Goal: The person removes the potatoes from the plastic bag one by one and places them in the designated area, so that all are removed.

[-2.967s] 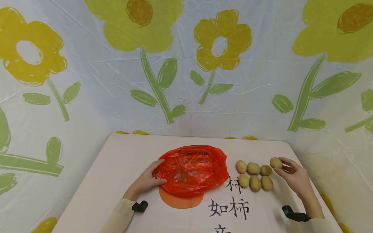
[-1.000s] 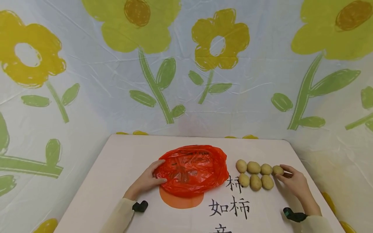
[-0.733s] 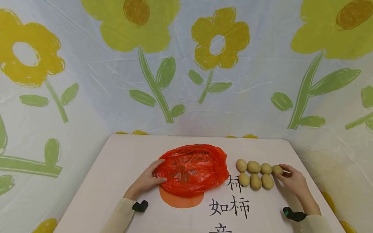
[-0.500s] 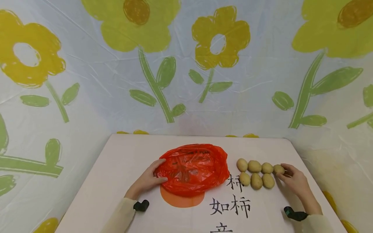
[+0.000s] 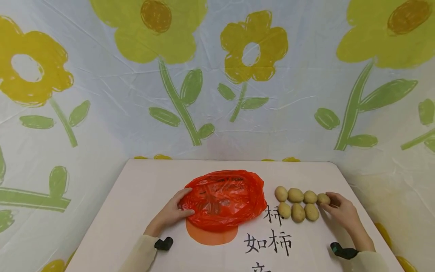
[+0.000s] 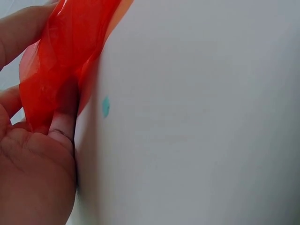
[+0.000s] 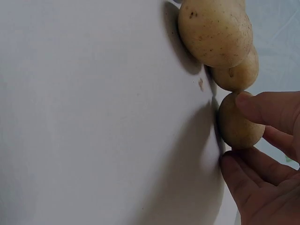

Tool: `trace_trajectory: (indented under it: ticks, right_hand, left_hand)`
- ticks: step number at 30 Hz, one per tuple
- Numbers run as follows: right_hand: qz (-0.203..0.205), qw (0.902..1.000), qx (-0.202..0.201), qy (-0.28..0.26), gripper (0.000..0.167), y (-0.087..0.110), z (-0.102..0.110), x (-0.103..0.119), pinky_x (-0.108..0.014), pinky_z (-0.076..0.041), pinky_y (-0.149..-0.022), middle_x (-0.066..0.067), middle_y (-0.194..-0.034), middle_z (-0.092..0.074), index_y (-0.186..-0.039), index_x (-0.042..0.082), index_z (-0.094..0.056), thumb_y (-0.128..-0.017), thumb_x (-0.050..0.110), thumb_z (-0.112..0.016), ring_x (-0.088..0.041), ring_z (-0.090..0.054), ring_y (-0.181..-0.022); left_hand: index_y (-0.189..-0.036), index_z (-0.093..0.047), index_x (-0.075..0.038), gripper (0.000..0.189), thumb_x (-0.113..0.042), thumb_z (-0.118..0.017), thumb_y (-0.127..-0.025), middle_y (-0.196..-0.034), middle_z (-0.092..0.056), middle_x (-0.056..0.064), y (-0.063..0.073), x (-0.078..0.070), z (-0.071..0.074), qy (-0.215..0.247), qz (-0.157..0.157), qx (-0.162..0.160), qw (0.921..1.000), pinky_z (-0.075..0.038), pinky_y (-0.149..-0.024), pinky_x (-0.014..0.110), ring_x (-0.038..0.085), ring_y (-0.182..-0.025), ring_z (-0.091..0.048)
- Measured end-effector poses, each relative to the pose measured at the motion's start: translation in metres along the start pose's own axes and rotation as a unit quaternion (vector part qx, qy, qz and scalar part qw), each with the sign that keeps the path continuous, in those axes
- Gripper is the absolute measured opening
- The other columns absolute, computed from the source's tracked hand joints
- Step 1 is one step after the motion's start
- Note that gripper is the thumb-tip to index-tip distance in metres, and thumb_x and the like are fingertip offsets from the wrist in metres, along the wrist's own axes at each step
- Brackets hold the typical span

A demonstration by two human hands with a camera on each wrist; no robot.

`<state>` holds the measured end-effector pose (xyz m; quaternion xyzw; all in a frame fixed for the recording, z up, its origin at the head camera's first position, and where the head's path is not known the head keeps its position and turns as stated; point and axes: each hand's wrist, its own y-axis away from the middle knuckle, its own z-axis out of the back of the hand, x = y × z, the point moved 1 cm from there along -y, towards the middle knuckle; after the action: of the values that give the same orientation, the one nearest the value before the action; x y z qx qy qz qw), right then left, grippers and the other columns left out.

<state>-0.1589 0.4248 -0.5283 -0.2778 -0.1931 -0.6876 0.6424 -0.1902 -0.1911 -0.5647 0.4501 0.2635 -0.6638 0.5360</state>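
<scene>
A crinkled red plastic bag [image 5: 224, 200] lies left of centre on the table, dark print showing on its upper side. My left hand [image 5: 173, 209] grips its left edge; in the left wrist view the bag's thin film [image 6: 65, 56] runs between thumb and fingers. Several potatoes [image 5: 296, 195] form two rows to the right of the bag. At the right end of the far row, my right hand [image 5: 343, 211] holds a small potato [image 7: 239, 123] between thumb and fingers. That potato sits on the table, close against its neighbour [image 7: 236, 72] in the right wrist view.
The pale table [image 5: 136, 189] bears black printed characters [image 5: 268, 241] and an orange printed shape [image 5: 212, 236] partly under the bag. A flower-patterned cloth [image 5: 210, 94] stands around its back and sides. Each wrist wears a black strap device [image 5: 343, 251].
My right hand has lowered the potato from above the table onto the end of the far row. Over the last second it has stayed there. The left hand and bag keep their place.
</scene>
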Motion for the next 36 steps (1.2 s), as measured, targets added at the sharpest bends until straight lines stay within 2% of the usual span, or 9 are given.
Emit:
trace_trajectory:
  ticks: [3,5,7,10,17,22,27,31,36]
  right_hand:
    - [-0.003,1.0000,0.007,0.002,0.057,0.000,-0.001,0.000,-0.003,-0.043,-0.069,-0.035,-0.126,-0.064,-0.133,-0.011,-0.057,-0.092,0.022,-0.079,0.018,-0.050,-0.087]
    - [-0.003,0.9999,0.009,0.006,0.057,0.000,-0.001,0.000,-0.004,-0.044,-0.069,-0.035,-0.126,-0.064,-0.134,-0.011,-0.057,-0.092,0.022,-0.078,0.006,-0.061,-0.089]
    - [0.000,0.9999,0.008,0.010,0.056,0.000,-0.002,0.001,-0.006,-0.045,-0.069,-0.036,-0.126,-0.064,-0.134,-0.010,-0.057,-0.092,0.021,-0.078,-0.014,-0.071,-0.093]
    - [0.003,0.9999,0.009,0.014,0.057,0.001,0.000,0.001,-0.008,-0.046,-0.068,-0.036,-0.126,-0.063,-0.134,-0.010,-0.056,-0.092,0.021,-0.078,-0.041,-0.070,-0.101]
    - [-0.007,0.9997,0.023,0.003,0.061,0.001,0.003,0.003,-0.006,-0.043,-0.071,-0.039,-0.133,-0.058,-0.139,-0.011,-0.052,-0.095,0.025,-0.074,-0.051,-0.066,-0.112]
    - [-0.002,0.9996,0.027,-0.001,0.061,0.000,0.007,0.005,-0.008,-0.043,-0.071,-0.042,-0.135,-0.055,-0.140,-0.012,-0.050,-0.097,0.025,-0.072,-0.058,-0.061,-0.116]
    - [-0.001,0.9998,0.016,0.012,0.061,0.000,0.013,0.011,-0.034,-0.056,-0.081,-0.040,-0.137,-0.055,-0.142,-0.008,-0.050,-0.099,0.031,-0.068,-0.059,-0.057,-0.120]
    - [0.002,0.9999,0.006,0.013,0.061,-0.001,0.014,0.014,-0.063,-0.051,-0.090,-0.039,-0.137,-0.055,-0.143,-0.006,-0.050,-0.100,0.033,-0.066,-0.058,-0.051,-0.124]
    - [0.028,0.9992,-0.012,0.025,0.058,-0.004,0.014,0.018,-0.069,-0.046,-0.091,-0.041,-0.133,-0.056,-0.140,-0.008,-0.051,-0.098,0.028,-0.068,-0.059,-0.051,-0.121]
  left_hand:
    - [-0.157,-0.042,-0.028,0.084,-0.031,-0.084,-0.085,-0.167,-0.030,0.002,0.002,0.000,0.000,0.004,-0.003,0.002,1.0000,-0.039,-0.119,0.057,0.033,-0.155,-0.028]
    - [-0.157,-0.042,-0.028,0.084,-0.030,-0.084,-0.085,-0.167,-0.030,0.002,0.003,0.000,0.001,0.010,-0.004,0.002,0.9999,-0.039,-0.119,0.057,0.033,-0.155,-0.028]
    - [-0.157,-0.042,-0.028,0.084,-0.031,-0.084,-0.085,-0.168,-0.029,0.002,0.003,0.000,0.002,0.014,-0.002,0.005,0.9999,-0.039,-0.119,0.056,0.032,-0.155,-0.028]
    - [-0.157,-0.042,-0.029,0.084,-0.032,-0.084,-0.085,-0.168,-0.028,0.003,0.002,-0.001,0.002,0.015,-0.002,0.008,0.9998,-0.040,-0.119,0.056,0.033,-0.155,-0.028]
    - [-0.158,-0.040,-0.028,0.080,-0.035,-0.080,-0.089,-0.167,-0.030,0.004,-0.003,-0.008,0.007,-0.008,-0.028,0.018,0.9994,-0.031,-0.122,0.060,0.034,-0.155,-0.026]
    - [-0.160,-0.038,-0.029,0.077,-0.032,-0.076,-0.094,-0.168,-0.031,0.004,-0.005,-0.016,0.012,-0.015,-0.047,0.022,0.9986,-0.046,-0.114,0.054,0.036,-0.153,-0.032]
    - [-0.162,-0.033,-0.030,0.079,-0.035,-0.074,-0.095,-0.168,-0.032,0.003,-0.001,-0.020,0.018,-0.060,-0.063,0.013,0.9961,-0.056,-0.103,0.046,0.039,-0.147,-0.043]
    - [-0.163,-0.030,-0.030,0.085,-0.038,-0.076,-0.093,-0.166,-0.036,0.005,0.004,-0.018,0.027,-0.082,-0.051,0.005,0.9953,-0.061,-0.091,0.036,0.035,-0.132,-0.057]
    - [-0.164,-0.027,-0.029,0.090,-0.045,-0.077,-0.091,-0.165,-0.038,0.010,0.012,-0.011,0.042,-0.089,-0.034,-0.009,0.9954,-0.059,-0.085,0.023,0.033,-0.132,-0.057]
